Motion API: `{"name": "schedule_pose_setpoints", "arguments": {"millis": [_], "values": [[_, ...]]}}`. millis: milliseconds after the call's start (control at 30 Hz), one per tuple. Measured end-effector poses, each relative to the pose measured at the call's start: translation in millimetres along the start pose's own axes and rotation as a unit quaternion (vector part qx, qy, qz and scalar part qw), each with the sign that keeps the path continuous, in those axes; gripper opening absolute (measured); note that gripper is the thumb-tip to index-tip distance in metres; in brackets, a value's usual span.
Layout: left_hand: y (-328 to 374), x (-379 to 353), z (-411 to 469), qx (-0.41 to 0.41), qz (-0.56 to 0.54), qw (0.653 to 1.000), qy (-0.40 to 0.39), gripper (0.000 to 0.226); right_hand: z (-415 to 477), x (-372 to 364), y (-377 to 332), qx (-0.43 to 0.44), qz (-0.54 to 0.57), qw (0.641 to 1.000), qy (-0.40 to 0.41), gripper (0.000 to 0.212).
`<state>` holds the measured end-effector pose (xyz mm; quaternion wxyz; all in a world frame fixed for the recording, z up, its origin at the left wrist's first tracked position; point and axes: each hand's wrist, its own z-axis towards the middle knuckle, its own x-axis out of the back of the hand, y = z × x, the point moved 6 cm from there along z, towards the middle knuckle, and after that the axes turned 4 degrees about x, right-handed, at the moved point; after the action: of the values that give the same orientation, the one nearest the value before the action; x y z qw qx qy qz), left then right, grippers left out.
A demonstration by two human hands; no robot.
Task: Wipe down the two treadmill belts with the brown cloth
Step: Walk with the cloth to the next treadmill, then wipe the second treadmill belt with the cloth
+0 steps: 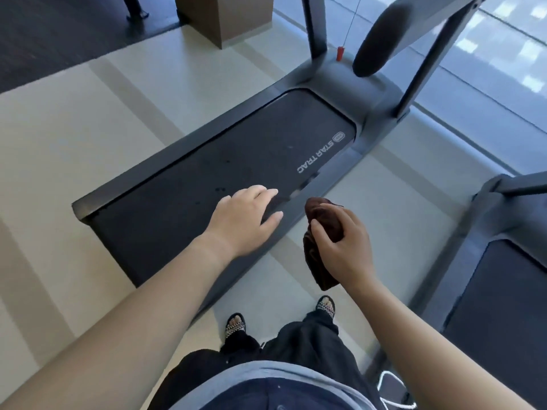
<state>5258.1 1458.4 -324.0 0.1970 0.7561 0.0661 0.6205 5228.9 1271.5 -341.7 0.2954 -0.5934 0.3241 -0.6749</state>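
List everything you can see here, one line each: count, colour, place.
central belt: one, black, middle, marked STAR TRAC
second belt: one, black, right edge, partly cut off
brown cloth: one, brown, hanging just right of the central belt
safety clip: one, red, dangling above the central belt's far end
pillar: one, brown, top centre
sandals: two, black-and-white, bottom centre
left grip: one, bare, open over the central belt
right grip: one, bare, holding the brown cloth

Printed in pale capitals on the dark left belt: the brand name "STAR TRAC", near the front end, along the right edge, seen turned and almost upside down. Just beside it, a small oval badge, too small to read.
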Motion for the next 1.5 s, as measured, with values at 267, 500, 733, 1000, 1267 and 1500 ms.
{"name": "schedule_pose_setpoints", "arguments": {"millis": [267, 500, 733, 1000, 1267, 1500], "values": [[-37.9, -19.5, 30.3, 0.167, -0.039, 0.985, 0.032, 0.052, 90.3, -50.1, -1.0, 0.094, -0.012, 0.985, -0.143, 0.03], [-88.3, -54.1, 21.6, 0.306, -0.086, 0.946, 0.062, 0.051, 124.4, -130.3, 1.8, 0.185, -0.054, 0.936, -0.294, 0.042], [-208.4, -81.5, -5.2, 0.367, -0.094, 0.923, 0.061, 0.05, 113.8, -258.2, -7.4, 0.202, -0.053, 0.915, -0.345, 0.033], [-381.8, -183.9, 2.1, 0.417, -0.061, 0.905, 0.062, 0.049, 103.6, -468.5, 42.9, 0.203, -0.016, 0.901, -0.384, 0.033], [-536.8, -403.1, 53.8, 0.451, -0.047, 0.891, 0.037, 0.05, 113.4, -687.8, 203.1, 0.3, -0.062, 0.854, -0.42, 0.043], [-634.8, -512.9, 92.4, 0.443, 0.028, 0.888, 0.121, 0.055, 116.0, -810.4, 284.2, 0.48, -0.126, 0.798, -0.341, 0.048]]}}
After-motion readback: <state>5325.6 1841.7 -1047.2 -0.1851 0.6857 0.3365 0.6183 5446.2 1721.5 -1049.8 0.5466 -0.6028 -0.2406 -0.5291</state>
